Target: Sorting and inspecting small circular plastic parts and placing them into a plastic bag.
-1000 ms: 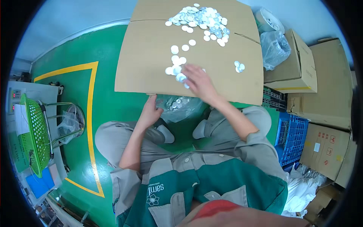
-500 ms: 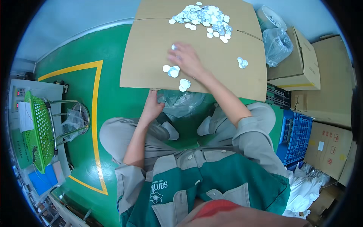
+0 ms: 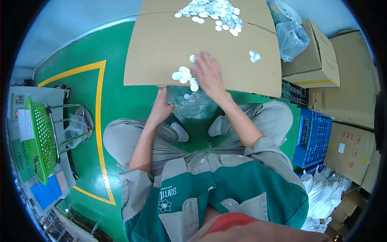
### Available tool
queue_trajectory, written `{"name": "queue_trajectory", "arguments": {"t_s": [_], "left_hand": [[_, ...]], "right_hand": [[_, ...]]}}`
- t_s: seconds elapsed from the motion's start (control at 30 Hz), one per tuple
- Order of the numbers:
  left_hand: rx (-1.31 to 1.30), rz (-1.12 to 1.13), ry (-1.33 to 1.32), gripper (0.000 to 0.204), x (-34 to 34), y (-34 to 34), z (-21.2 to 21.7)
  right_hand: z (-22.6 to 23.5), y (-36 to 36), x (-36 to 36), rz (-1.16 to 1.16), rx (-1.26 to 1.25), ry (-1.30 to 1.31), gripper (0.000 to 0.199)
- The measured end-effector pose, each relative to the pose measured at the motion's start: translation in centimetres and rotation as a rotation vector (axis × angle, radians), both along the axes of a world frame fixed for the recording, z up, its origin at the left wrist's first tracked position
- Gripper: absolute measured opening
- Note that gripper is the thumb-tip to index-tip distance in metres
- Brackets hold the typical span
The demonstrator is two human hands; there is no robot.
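Small round silvery-white discs lie on a brown cardboard sheet (image 3: pixel 161 44), with a big pile (image 3: pixel 211 9) at its far end. My right hand (image 3: pixel 209 74) is open, palm down with fingers stretched out, slightly blurred. Beside its fingers are a near cluster of discs (image 3: pixel 183 74) and a single disc (image 3: pixel 193 58). My left hand (image 3: pixel 161 108) is closed at the sheet's near edge, gripping the side of a clear plastic bag (image 3: pixel 189 101); part of its grip is hidden. The bag hangs below the edge, and a few discs show inside it.
A small group of discs (image 3: pixel 254 56) lies on the sheet's right side. Cardboard boxes (image 3: pixel 318 56), a bagged roll (image 3: pixel 291 38) and a blue crate (image 3: pixel 314 137) stand to the right. At left is a green perforated chair (image 3: pixel 40 141) on the green floor (image 3: pixel 80 88).
My right hand has moved to the right and nearer, its fingers more stretched out. The two near groups of discs now lie together. My left hand keeps its place at the edge.
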State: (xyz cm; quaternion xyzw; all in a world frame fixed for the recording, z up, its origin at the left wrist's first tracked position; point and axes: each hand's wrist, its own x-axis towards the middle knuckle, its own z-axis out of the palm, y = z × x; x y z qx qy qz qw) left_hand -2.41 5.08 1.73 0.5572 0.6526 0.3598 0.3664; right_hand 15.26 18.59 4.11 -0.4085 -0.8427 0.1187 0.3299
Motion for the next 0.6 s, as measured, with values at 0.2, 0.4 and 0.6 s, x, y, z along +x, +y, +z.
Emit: {"name": "queue_trajectory", "arguments": {"t_s": [0.2, 0.4, 0.6], "left_hand": [[-0.029, 0.028, -0.037, 0.085, -0.3, -0.2, -0.4], [0.007, -0.018, 0.157, 0.082, -0.6, 0.1, -1.3], [-0.070, 0.022, -0.029, 0.083, -1.2, -0.3, -3.3]], "right_hand": [[-3.1, -4.9, -2.8, 0.338, -0.031, 0.088, 0.030], [-6.1, -7.7, 0.1, 0.598, -0.021, 0.071, 0.028], [-6.2, -5.3, 3.1, 0.550, -0.720, -0.570, 0.023]]}}
